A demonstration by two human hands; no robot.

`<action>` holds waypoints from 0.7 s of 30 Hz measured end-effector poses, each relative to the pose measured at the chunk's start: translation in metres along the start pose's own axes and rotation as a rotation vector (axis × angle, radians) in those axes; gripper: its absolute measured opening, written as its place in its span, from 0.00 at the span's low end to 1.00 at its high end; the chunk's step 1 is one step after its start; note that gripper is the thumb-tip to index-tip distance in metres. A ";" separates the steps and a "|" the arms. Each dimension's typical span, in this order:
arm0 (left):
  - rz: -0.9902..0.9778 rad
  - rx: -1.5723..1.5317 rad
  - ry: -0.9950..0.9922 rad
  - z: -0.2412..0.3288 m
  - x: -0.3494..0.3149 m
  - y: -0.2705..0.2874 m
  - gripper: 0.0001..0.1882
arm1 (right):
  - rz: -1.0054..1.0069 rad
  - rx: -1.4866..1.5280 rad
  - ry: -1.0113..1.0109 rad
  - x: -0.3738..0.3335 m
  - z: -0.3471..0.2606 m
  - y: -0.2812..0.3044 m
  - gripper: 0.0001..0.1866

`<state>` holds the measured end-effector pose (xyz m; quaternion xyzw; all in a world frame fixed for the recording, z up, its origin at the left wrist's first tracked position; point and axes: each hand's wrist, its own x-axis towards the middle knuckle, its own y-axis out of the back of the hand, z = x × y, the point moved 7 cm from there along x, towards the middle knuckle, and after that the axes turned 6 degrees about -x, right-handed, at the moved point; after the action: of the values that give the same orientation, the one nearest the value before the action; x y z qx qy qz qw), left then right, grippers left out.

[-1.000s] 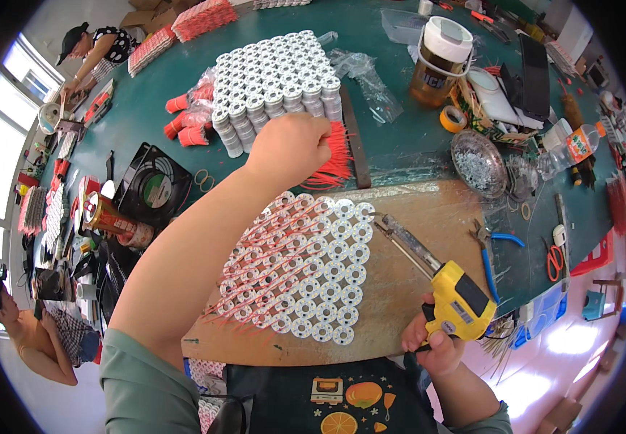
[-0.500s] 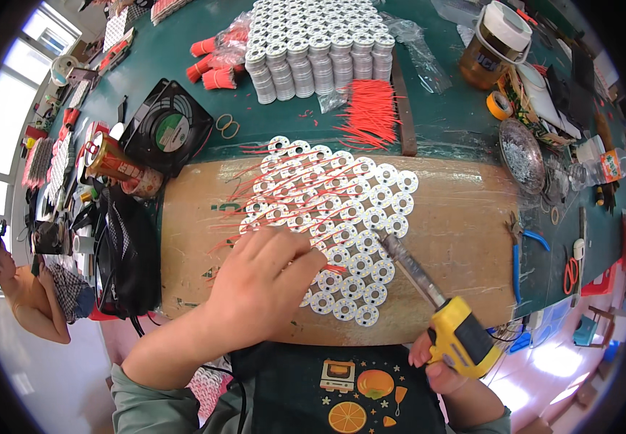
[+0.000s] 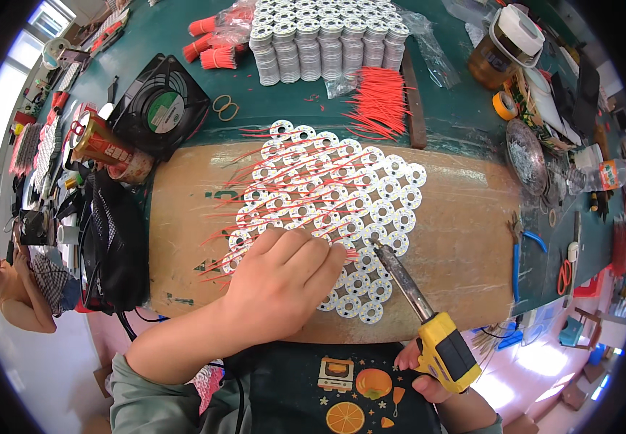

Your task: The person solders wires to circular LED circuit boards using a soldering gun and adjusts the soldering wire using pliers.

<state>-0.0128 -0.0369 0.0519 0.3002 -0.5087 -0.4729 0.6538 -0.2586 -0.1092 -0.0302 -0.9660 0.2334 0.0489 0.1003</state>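
My left hand (image 3: 280,282) is closed over the lower middle of a sheet of round white LED boards (image 3: 349,170), pinching a small bunch of red wires (image 3: 352,254) whose ends poke out past the fingertips. Thin red wires trail leftward from many of the boards. In my right hand (image 3: 428,380) is a yellow-and-black soldering gun (image 3: 449,349), held by its handle at the lower right. Its long metal tip points up and left, at a board just right of my left fingertips. Whether the tip touches that board, I cannot tell.
Brown cardboard (image 3: 465,217) lies under the boards. Behind it are stacked boards (image 3: 331,43) and a pile of red wires (image 3: 379,101). A black fan (image 3: 161,108) stands left; a metal dish (image 3: 526,153), pliers (image 3: 516,253) and scissors (image 3: 566,275) are right. Another person (image 3: 27,282) is far left.
My left hand has shifted a little to the right with the red wires. The soldering gun's tip sits slightly lower and further left. The whole view has shifted slightly.
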 end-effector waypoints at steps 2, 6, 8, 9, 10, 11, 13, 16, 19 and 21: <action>-0.069 0.003 0.053 -0.007 -0.005 -0.013 0.16 | 0.004 -0.008 -0.016 -0.003 0.006 0.001 0.18; -0.062 -0.010 0.068 -0.010 -0.011 -0.017 0.16 | 0.007 -0.340 -0.029 -0.013 0.015 0.005 0.19; -0.050 -0.033 0.075 -0.012 -0.011 -0.018 0.16 | 0.018 -0.457 -0.046 -0.013 0.013 0.005 0.20; -0.051 -0.033 0.078 -0.013 -0.012 -0.018 0.16 | 0.028 -0.525 -0.044 -0.007 0.004 0.004 0.20; -0.042 -0.039 0.080 -0.014 -0.012 -0.019 0.16 | 0.037 -0.593 -0.041 -0.002 -0.003 0.003 0.19; -0.034 -0.048 0.082 -0.015 -0.012 -0.019 0.16 | 0.036 -0.594 -0.044 0.001 -0.007 0.002 0.19; -0.027 -0.050 0.083 -0.015 -0.013 -0.020 0.15 | 0.044 -0.523 -0.102 0.005 -0.008 0.001 0.18; -0.009 -0.058 0.082 -0.016 -0.013 -0.019 0.15 | 0.022 -0.504 -0.157 -0.001 0.001 0.003 0.17; 0.002 -0.065 0.089 -0.017 -0.014 -0.019 0.14 | 0.027 -0.520 -0.126 -0.006 0.010 0.005 0.16; 0.002 -0.070 0.096 -0.017 -0.014 -0.019 0.14 | 0.034 -0.495 -0.148 -0.011 0.019 0.006 0.16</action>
<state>-0.0031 -0.0324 0.0243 0.2991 -0.4604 -0.4750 0.6877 -0.2722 -0.1056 -0.0480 -0.9508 0.2223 0.1770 -0.1232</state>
